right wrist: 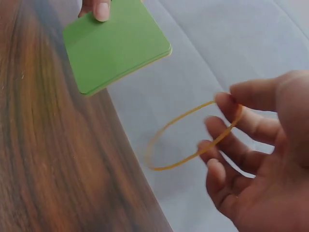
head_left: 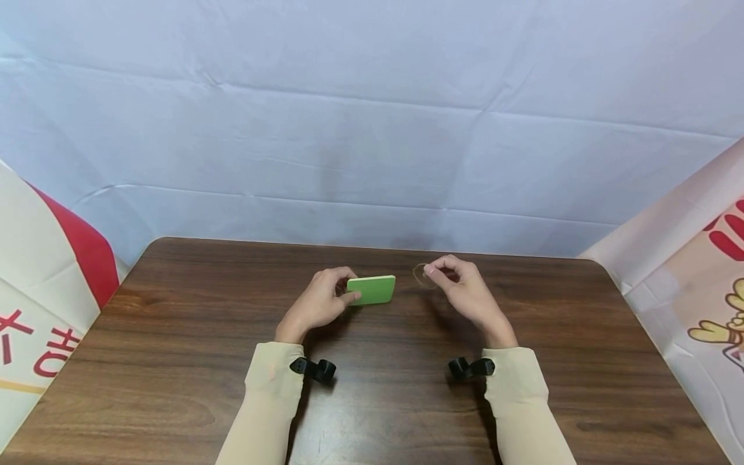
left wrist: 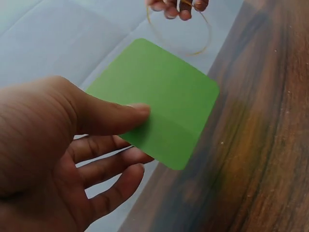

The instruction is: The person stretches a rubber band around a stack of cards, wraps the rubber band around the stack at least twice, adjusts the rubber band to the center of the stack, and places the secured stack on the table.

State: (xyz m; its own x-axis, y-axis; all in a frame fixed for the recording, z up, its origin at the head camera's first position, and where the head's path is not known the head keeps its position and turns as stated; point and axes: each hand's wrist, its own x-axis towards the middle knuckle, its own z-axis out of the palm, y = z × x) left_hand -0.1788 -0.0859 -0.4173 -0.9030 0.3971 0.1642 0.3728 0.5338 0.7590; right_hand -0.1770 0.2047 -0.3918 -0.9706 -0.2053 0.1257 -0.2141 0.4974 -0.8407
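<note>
My left hand [head_left: 318, 300] pinches a thin stack of green cards [head_left: 372, 290] with rounded corners, thumb on the near face and fingers behind. In the right wrist view the layered edge of the card stack [right wrist: 130, 71] shows. To the right, my right hand [head_left: 467, 290] pinches a yellowish rubber band [right wrist: 176, 165] between thumb and index finger. The band hangs as a loose oval loop toward the cards, apart from them. Both hands are above the far half of the table.
The brown wooden table [head_left: 372, 400] has rounded far corners. Behind it hangs a pale creased cloth [head_left: 360, 129], with printed cloths at the left and right sides. A black strap with a small camera sits on each sleeve cuff [head_left: 314, 369].
</note>
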